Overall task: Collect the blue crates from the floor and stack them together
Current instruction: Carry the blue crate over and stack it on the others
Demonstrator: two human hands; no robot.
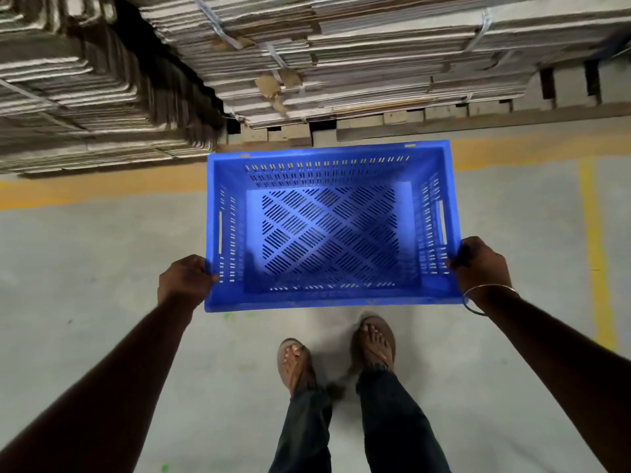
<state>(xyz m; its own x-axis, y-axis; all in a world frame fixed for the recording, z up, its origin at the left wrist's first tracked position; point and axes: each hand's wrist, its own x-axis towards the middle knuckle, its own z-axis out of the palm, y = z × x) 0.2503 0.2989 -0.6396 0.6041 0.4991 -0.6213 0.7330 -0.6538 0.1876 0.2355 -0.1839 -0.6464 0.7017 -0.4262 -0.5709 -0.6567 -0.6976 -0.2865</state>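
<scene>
Empty slotted blue crate, upright and level, held above the floor.

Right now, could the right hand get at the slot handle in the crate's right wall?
Probably yes. The right hand already grips the blue crate by that wall's rim, just below the slot handle, and nothing lies between them. The left hand would have to carry the crate meanwhile.

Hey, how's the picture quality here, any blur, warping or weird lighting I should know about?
Head view: wide-angle warping bends the cardboard stacks and yellow floor line; the blue crate, left hand and right hand look reasonably sharp; dim, soft light, with a bright patch on the crate's floor and deep shadow between the stacks.
</scene>
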